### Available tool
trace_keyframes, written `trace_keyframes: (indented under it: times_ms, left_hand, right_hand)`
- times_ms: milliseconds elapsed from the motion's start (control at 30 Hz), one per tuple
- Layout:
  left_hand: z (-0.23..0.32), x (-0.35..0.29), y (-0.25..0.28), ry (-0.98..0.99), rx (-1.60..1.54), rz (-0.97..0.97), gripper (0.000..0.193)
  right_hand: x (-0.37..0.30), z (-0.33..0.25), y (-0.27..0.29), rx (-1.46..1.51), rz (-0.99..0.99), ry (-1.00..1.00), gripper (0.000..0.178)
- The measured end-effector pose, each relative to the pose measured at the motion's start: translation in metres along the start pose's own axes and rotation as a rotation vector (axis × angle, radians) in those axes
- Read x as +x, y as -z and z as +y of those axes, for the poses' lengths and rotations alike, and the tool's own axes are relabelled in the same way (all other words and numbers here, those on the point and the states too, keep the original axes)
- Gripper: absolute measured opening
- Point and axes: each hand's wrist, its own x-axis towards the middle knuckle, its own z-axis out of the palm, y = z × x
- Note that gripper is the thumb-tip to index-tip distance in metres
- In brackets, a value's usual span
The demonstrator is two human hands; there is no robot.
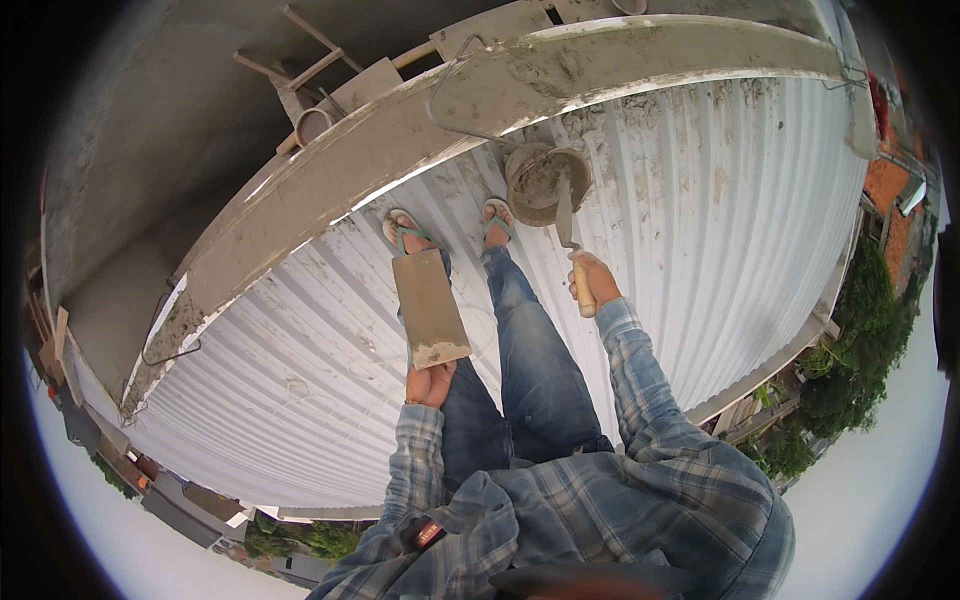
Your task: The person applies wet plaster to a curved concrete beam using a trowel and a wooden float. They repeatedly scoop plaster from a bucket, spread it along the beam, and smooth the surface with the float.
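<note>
The right hand (pixel 597 280) is closed round the wooden handle of a trowel (pixel 564 217), fingers wrapped on the grip, with the blade pointing toward eleven o'clock. The left hand (pixel 432 384), at eight o'clock from the right, clasps the lower end of a flat board (pixel 430 305); how its fingers close underneath is hidden. The board extends from that hand toward twelve o'clock, rectangular and grey-brown, with a paler, rougher patch along its lower edge. The trowel's narrow blade crosses the rim of a bucket (pixel 577 172) at eleven o'clock from the right hand; whether its tip is sunk into the grey, lumpy mortar (pixel 538 184) inside, I cannot tell. The bucket stands on white ridged sheeting (pixel 700 250) spotted with mortar. Two sandalled feet are at ten and nine o'clock from the bucket's lower side. Beyond, a cement-coated ledge (pixel 390 140) curves from eight round to one o'clock.
</note>
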Motion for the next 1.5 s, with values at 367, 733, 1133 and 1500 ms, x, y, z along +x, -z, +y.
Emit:
trace_keyframes:
  times_ms: [367, 733, 1133, 1500]
  left_hand:
    - [-0.028, 0.046, -0.132, 0.164, -0.050, -0.379, 0.039]
    - [-0.022, 0.062, -0.091, -0.074, 1.099, 0.164, 0.032]
    - [0.008, 0.039, 0.000, -0.533, 1.744, 0.634, 0.029]
    - [0.008, 0.051, 0.005, -0.554, 1.801, 0.566, 0.030]
  right_hand:
    - [-0.030, -0.028, -0.068, 0.088, -0.512, 0.087, 0.052]
    - [-0.016, -0.186, -0.040, -0.364, 0.507, 0.917, 0.049]
    - [0.057, -0.278, 0.003, -0.762, 0.962, 1.189, 0.041]
    - [0.066, -0.250, -0.022, -1.005, 1.065, 1.141, 0.044]
